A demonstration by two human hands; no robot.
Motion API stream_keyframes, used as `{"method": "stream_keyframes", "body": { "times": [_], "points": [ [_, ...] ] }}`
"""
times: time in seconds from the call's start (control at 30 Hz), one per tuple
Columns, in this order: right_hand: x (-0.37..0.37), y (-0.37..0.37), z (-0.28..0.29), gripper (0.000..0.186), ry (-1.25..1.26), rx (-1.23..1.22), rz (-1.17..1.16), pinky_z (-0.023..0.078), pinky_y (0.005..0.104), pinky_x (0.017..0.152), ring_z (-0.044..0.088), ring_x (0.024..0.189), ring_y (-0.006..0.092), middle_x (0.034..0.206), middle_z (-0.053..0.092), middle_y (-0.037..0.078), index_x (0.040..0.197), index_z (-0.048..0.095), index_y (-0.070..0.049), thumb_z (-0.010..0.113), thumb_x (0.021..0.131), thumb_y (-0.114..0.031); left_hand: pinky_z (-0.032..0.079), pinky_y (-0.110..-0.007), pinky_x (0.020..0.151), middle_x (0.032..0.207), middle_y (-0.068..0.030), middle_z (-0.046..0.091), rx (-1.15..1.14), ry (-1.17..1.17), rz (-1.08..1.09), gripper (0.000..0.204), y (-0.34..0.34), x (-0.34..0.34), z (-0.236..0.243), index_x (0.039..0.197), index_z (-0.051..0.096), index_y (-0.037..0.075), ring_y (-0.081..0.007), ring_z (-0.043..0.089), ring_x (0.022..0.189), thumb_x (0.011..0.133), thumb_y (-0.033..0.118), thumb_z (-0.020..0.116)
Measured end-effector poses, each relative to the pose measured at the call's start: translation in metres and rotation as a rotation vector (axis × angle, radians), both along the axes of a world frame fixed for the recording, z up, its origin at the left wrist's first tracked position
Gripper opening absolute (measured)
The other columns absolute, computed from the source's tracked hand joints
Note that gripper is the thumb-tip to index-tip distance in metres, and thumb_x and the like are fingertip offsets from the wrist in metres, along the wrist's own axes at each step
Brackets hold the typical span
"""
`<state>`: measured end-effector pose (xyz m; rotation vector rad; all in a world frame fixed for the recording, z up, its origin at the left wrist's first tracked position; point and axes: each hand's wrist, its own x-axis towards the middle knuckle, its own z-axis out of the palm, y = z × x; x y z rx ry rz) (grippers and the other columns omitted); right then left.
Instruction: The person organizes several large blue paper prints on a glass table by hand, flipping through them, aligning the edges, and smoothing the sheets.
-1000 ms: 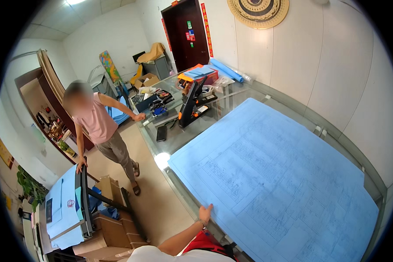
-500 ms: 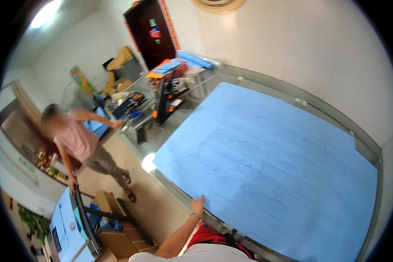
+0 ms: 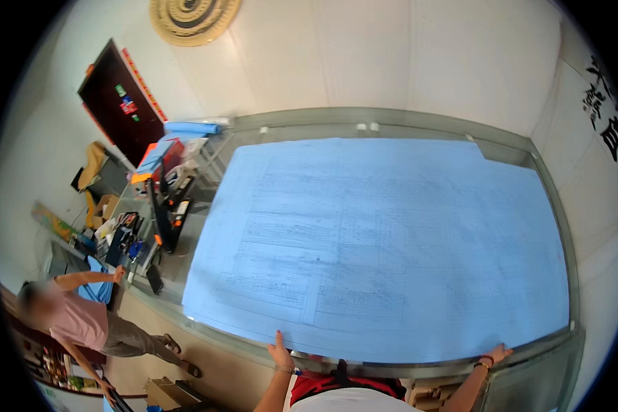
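Observation:
A large blue sheet [image 3: 378, 220] with faint printed plans lies on the glass table [image 3: 316, 123]. My left hand [image 3: 280, 352] touches its near edge left of centre, index finger extended and a bracelet at the wrist. At the sheet's near right corner, my right hand [image 3: 498, 353] rests on the edge, wearing a dark red bracelet; I cannot tell whether its small, bent fingers grip anything.
At the table's left end are a black and orange device [image 3: 163, 223], dark phone [image 3: 154, 279], red box [image 3: 170, 152], tools and blue rolls [image 3: 189, 128]. A person in pink [image 3: 82, 316] stands left, a hand at the table edge. Cardboard boxes [image 3: 168, 393] lie below.
My view has swung right, so the sheet now sits centred and the person lower left. My right hand has come into view at the near edge; my left hand stays on it.

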<state>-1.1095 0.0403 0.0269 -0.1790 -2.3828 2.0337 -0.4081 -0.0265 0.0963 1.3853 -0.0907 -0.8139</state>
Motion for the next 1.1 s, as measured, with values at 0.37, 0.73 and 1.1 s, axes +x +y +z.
{"method": "stream_keyframes", "body": {
  "times": [0.37,0.73,1.1],
  "points": [
    [0.002,-0.066,0.017,0.058,0.224,0.199,-0.086,0.048,0.0339,0.072,0.052,0.074,0.0186,0.115,0.061,0.014,0.149,0.03,-0.011,0.049,0.094,-0.003,0.052,-0.037,0.074,0.101,-0.0097,0.06,0.058,-0.024,-0.044,0.026,-0.064,-0.031,0.009,0.106,0.05,0.0,-0.0194,0.058,0.088,0.089,0.015,0.064],
    [-0.015,-0.333,0.028,0.067,-0.083,-0.419,0.211,0.044,0.0374,0.091,0.05,0.103,0.0228,0.131,0.049,0.012,0.15,0.014,-0.008,0.046,0.092,0.003,0.055,-0.039,0.071,0.1,-0.0079,0.061,0.092,0.133,-0.221,0.025,-0.336,-0.012,-0.029,0.107,0.055,0.001,-0.0211,0.061,0.087,0.088,0.015,0.061],
    [0.025,-0.342,0.048,0.056,-0.217,-0.795,0.115,0.04,0.0329,0.093,0.052,0.102,0.0232,0.13,0.051,0.011,0.141,0.035,-0.004,0.053,0.094,-0.029,0.047,-0.048,0.09,0.117,-0.0121,0.061,0.082,0.176,-0.208,0.038,-0.387,0.021,-0.061,0.117,0.058,0.0,-0.0283,0.058,0.105,0.094,0.029,0.051]
  ]
}}
